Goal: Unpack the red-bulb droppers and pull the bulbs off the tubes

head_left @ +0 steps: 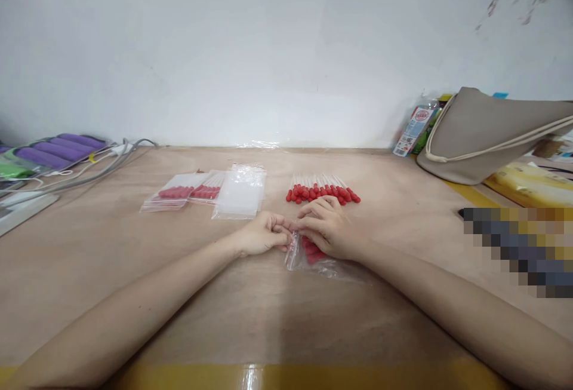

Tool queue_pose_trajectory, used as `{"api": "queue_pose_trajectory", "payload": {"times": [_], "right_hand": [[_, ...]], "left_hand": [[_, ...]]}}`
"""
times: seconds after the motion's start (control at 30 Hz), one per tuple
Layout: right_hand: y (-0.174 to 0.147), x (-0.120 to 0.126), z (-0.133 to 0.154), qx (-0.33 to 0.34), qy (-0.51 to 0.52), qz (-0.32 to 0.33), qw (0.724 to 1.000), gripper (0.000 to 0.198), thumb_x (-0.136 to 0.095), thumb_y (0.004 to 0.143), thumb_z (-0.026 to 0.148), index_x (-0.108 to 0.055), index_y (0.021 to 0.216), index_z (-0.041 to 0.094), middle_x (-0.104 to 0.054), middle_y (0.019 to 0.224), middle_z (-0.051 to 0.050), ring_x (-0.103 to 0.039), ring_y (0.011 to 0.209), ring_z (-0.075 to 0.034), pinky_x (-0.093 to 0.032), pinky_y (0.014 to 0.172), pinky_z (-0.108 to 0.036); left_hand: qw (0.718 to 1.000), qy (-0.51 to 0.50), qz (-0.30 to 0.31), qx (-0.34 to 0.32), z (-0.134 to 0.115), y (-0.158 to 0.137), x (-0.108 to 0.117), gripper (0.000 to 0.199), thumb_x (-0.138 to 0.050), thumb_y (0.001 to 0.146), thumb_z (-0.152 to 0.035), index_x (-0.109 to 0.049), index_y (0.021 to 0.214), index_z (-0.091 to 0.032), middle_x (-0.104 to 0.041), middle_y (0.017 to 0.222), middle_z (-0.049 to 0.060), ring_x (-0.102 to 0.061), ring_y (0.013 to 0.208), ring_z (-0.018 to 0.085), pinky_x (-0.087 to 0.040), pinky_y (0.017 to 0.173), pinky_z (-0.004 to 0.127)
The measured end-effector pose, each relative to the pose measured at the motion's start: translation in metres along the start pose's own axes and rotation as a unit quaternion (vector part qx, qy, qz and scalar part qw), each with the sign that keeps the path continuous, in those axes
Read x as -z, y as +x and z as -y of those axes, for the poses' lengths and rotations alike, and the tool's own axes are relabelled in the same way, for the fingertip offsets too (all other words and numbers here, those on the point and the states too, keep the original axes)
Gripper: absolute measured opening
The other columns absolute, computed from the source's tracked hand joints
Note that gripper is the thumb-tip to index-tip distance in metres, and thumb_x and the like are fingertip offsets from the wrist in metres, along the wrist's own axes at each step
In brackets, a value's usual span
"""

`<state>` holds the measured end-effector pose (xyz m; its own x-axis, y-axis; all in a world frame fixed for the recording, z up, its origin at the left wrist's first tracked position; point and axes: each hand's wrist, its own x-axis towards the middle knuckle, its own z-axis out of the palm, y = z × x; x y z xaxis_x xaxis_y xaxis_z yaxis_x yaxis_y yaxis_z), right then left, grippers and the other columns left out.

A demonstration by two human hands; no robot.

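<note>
My left hand [267,234] is closed in a pinch at the left edge of a clear plastic bag [293,257]. Red-headed sticks [312,250] show inside the bag, partly covered by my right hand [329,227]. That hand is curled over the bag, its fingertips close to the left ones at the bag's edge. Just beyond it lies a row of loose white sticks with red heads [320,190], heads toward me. To the left are a bag packed with red-headed sticks [174,192], a second such bag [208,187] and a stack of flat clear bags [239,192].
A brown-covered table [201,312] meets a white wall [224,49]. Cables [89,160] and a purple padded item [62,150] lie at the left. A grey-beige bag [483,133], a carton [414,132] and a yellow package [528,182] occupy the right side.
</note>
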<state>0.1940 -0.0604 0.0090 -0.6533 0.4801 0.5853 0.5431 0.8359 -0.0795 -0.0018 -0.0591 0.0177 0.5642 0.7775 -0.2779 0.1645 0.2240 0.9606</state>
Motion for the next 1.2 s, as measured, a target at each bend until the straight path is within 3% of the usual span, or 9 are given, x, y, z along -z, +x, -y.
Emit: {"api": "queue_pose_trajectory", "payload": {"times": [0.23,0.37,0.47,0.53,0.63,0.7,0.73,0.97,1.2], "right_hand": [[0.001,0.003,-0.004,-0.086,0.079,0.039,0.992,0.033,-0.056,0.081,0.024,-0.051,0.114,0.019,-0.060,0.107,-0.008,-0.049,0.100,-0.019,-0.031,0.087,-0.037],[0.001,0.001,-0.004,-0.148,0.176,0.060,0.971,0.043,-0.059,0.079,0.021,-0.046,0.120,0.021,-0.063,0.090,-0.003,-0.053,0.090,-0.017,-0.033,0.087,-0.038],[-0.001,-0.003,-0.006,-0.162,0.202,0.019,0.966,0.039,-0.056,0.080,0.018,-0.047,0.118,0.020,-0.061,0.084,-0.001,-0.054,0.086,-0.016,-0.034,0.087,-0.038],[-0.002,-0.006,-0.008,-0.171,0.229,-0.004,0.958,0.037,-0.053,0.081,0.019,-0.047,0.118,0.020,-0.060,0.084,-0.002,-0.054,0.082,-0.015,-0.038,0.081,-0.035],[-0.003,-0.010,-0.013,-0.190,0.290,-0.024,0.938,0.035,-0.049,0.083,0.021,-0.044,0.118,0.019,-0.057,0.082,-0.001,-0.053,0.067,-0.011,-0.042,0.064,-0.027],[-0.003,-0.011,-0.015,-0.189,0.321,-0.032,0.928,0.034,-0.048,0.083,0.022,-0.044,0.117,0.019,-0.055,0.079,0.000,-0.051,0.063,-0.010,-0.042,0.059,-0.025],[-0.003,-0.011,-0.015,-0.185,0.329,-0.038,0.925,0.033,-0.048,0.083,0.022,-0.045,0.116,0.019,-0.054,0.079,0.000,-0.051,0.064,-0.010,-0.043,0.060,-0.025],[-0.003,-0.011,-0.014,-0.175,0.279,-0.038,0.943,0.034,-0.051,0.082,0.020,-0.047,0.116,0.019,-0.059,0.085,-0.003,-0.055,0.080,-0.014,-0.042,0.077,-0.032],[-0.004,0.000,-0.011,-0.094,0.171,-0.065,0.979,0.025,-0.058,0.080,0.030,-0.056,0.102,0.019,-0.060,0.085,-0.003,-0.053,0.084,-0.016,-0.036,0.082,-0.035]], "left_hand": [[1.000,0.015,-0.012,0.001,-0.001,0.000,-0.003,0.021,-0.067,0.060,-0.013,-0.060,0.079,-0.011,-0.066,0.067,0.001,-0.058,0.057,0.007,-0.048,0.061,0.021],[0.998,0.062,-0.025,0.007,-0.002,-0.001,-0.007,0.027,-0.069,0.065,-0.023,-0.061,0.088,-0.010,-0.065,0.074,0.004,-0.060,0.064,0.010,-0.049,0.066,0.026],[0.984,0.158,-0.035,-0.069,-0.001,-0.004,-0.007,0.029,-0.065,0.072,-0.028,-0.059,0.094,-0.011,-0.065,0.079,0.006,-0.060,0.069,0.013,-0.048,0.067,0.027],[0.936,0.281,-0.080,-0.198,0.001,-0.007,-0.004,0.023,-0.058,0.078,-0.027,-0.060,0.096,-0.013,-0.064,0.088,0.008,-0.059,0.077,0.015,-0.047,0.071,0.029],[0.776,0.472,-0.107,-0.405,0.004,-0.009,0.008,0.017,-0.053,0.081,-0.023,-0.064,0.093,-0.020,-0.063,0.097,0.007,-0.055,0.089,0.018,-0.043,0.081,0.033],[0.697,0.538,-0.081,-0.467,0.006,-0.008,0.015,0.016,-0.054,0.081,-0.021,-0.065,0.093,-0.025,-0.064,0.092,0.006,-0.056,0.087,0.018,-0.042,0.081,0.034],[0.682,0.551,-0.068,-0.476,0.006,-0.007,0.017,0.017,-0.054,0.082,-0.021,-0.065,0.094,-0.027,-0.065,0.089,0.005,-0.056,0.085,0.017,-0.043,0.079,0.034],[0.753,0.523,0.065,-0.393,-0.002,-0.005,0.012,0.020,-0.048,0.086,-0.021,-0.066,0.094,-0.026,-0.067,0.096,0.007,-0.060,0.093,0.017,-0.043,0.092,0.039],[0.753,0.522,0.077,-0.394,-0.004,-0.006,0.013,0.022,-0.046,0.087,-0.022,-0.067,0.081,-0.023,-0.069,0.091,0.007,-0.059,0.097,0.017,-0.040,0.095,0.039]]}}
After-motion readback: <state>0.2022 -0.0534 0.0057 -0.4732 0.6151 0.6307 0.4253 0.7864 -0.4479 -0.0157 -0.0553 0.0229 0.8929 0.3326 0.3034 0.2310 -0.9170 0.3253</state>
